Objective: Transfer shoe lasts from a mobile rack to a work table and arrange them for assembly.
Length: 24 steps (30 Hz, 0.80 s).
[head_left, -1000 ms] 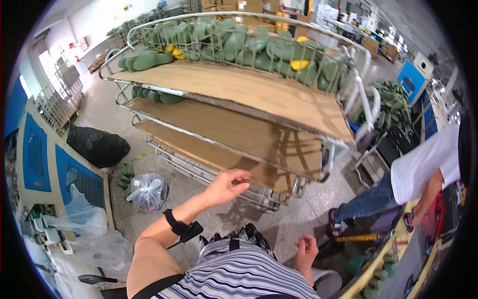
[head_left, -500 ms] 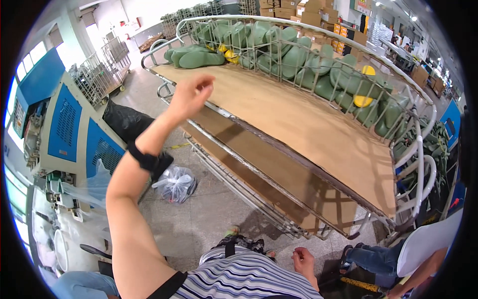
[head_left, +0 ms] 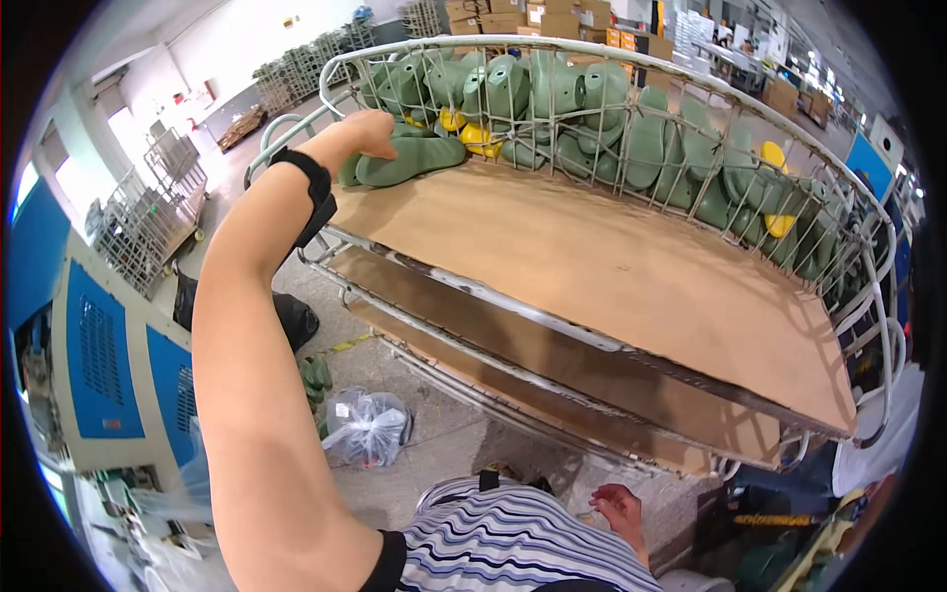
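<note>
My left hand (head_left: 365,134) is stretched out to the far left end of a wheeled rack's top board (head_left: 552,247). It sits over the green rubber boots (head_left: 412,163) that lie there on their sides, soles partly facing me. Its fingers bend down against the green; whether they grip a boot does not show. A black band (head_left: 314,197) wraps my left forearm. Low in front of my striped shirt hangs my right hand (head_left: 619,508), open, with loosely bent fingers and nothing visible in it.
More green boots (head_left: 582,99), some with yellow pieces (head_left: 779,225), stand behind the rack's wire-and-cord side (head_left: 631,128). Lower boards run beneath the top one. A knotted clear plastic bag (head_left: 367,429) lies on the floor. Blue-and-cream machines (head_left: 104,345) stand at left.
My left hand has moved forward from the rack's front edge to the boots at its left end. The view has shifted right and nearer the rack. My right hand stays low.
</note>
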Available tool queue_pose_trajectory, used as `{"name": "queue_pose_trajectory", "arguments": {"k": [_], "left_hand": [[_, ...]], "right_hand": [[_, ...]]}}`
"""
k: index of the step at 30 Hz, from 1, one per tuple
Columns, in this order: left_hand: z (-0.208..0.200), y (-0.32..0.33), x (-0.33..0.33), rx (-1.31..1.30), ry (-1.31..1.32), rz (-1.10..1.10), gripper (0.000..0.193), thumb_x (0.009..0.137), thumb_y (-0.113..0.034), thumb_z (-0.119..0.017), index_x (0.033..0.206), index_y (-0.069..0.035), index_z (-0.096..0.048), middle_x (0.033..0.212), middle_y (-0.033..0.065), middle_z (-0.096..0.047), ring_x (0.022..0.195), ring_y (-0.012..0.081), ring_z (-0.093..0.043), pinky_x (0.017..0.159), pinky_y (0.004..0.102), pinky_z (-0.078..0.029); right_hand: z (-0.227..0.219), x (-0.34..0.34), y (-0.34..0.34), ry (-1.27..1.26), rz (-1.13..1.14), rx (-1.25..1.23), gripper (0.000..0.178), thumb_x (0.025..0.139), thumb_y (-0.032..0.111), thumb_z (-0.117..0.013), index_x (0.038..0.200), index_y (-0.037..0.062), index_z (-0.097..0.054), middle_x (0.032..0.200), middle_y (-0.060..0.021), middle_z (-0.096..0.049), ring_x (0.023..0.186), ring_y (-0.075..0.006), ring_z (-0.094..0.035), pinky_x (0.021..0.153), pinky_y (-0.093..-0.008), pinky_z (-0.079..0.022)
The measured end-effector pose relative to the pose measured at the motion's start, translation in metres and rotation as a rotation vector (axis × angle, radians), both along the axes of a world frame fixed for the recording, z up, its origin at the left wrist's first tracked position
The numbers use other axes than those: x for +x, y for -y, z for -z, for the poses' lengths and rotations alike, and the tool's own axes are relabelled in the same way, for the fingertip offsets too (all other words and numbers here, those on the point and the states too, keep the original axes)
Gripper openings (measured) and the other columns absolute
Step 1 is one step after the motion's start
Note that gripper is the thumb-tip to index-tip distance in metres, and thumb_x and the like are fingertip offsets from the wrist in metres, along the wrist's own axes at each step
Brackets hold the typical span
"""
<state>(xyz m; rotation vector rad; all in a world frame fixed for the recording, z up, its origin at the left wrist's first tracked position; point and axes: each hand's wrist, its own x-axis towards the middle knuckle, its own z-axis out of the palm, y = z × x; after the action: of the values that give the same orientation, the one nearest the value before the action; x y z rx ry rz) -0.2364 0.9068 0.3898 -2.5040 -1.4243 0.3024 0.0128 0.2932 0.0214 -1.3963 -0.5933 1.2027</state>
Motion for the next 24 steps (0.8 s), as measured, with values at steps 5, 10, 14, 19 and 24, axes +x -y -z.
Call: {"name": "queue_pose_trajectory", "arguments": {"k": [5,10,14,19,24], "left_hand": [[0.032,0.004,-0.006,0.12,-0.225,0.189,0.061,0.064,-0.039,-0.078,0.107,0.002,-0.065,0.12,0.0235,-0.058,0.107,0.0364,-0.059,0.092,0.0425,-0.049],[0.035,0.024,-0.004,0.008,-0.245,0.325,0.045,0.075,-0.028,-0.068,0.105,0.004,-0.062,0.102,0.0192,-0.062,0.093,0.0318,-0.061,0.074,0.0378,-0.051],[0.03,-0.001,0.007,-0.093,-0.116,0.28,0.035,0.078,-0.024,-0.068,0.101,0.002,-0.065,0.096,0.0157,-0.065,0.084,0.0279,-0.063,0.068,0.0384,-0.054],[0.034,0.013,-0.021,-0.13,0.312,0.019,0.03,0.076,-0.022,-0.067,0.093,0.002,-0.067,0.087,0.0149,-0.066,0.072,0.0265,-0.065,0.057,0.0405,-0.057],[0.007,0.142,-0.048,-0.135,0.533,0.352,0.034,0.077,-0.014,-0.066,0.106,0.003,-0.066,0.092,0.0142,-0.069,0.081,0.024,-0.064,0.078,0.0371,-0.051]], "right_hand": [[-0.026,-0.028,-0.028,0.026,-0.124,-0.103,0.024,0.086,0.003,-0.064,0.109,-0.0025,-0.059,0.099,-0.0079,-0.066,0.087,-0.0126,-0.064,0.074,-0.0244,-0.05],[-0.035,-0.029,-0.035,0.156,-0.12,-0.095,0.019,0.088,0.01,-0.063,0.105,0.0017,-0.063,0.094,-0.0025,-0.064,0.085,-0.0086,-0.056,0.078,-0.023,-0.044],[-0.04,-0.037,-0.057,0.121,-0.143,-0.096,0.024,0.088,0.011,-0.061,0.109,-0.0012,-0.06,0.098,-0.0065,-0.065,0.09,-0.014,-0.06,0.082,-0.0272,-0.046],[-0.05,-0.049,-0.083,0.13,-0.377,-0.119,0.028,0.088,0.01,-0.06,0.112,-0.0032,-0.058,0.103,-0.0104,-0.064,0.095,-0.0176,-0.061,0.086,-0.0292,-0.046],[-0.058,-0.051,-0.105,0.145,-0.517,-0.074,0.027,0.088,0.008,-0.059,0.112,-0.0037,-0.057,0.104,-0.0103,-0.064,0.095,-0.0177,-0.062,0.085,-0.0293,-0.047]]}}
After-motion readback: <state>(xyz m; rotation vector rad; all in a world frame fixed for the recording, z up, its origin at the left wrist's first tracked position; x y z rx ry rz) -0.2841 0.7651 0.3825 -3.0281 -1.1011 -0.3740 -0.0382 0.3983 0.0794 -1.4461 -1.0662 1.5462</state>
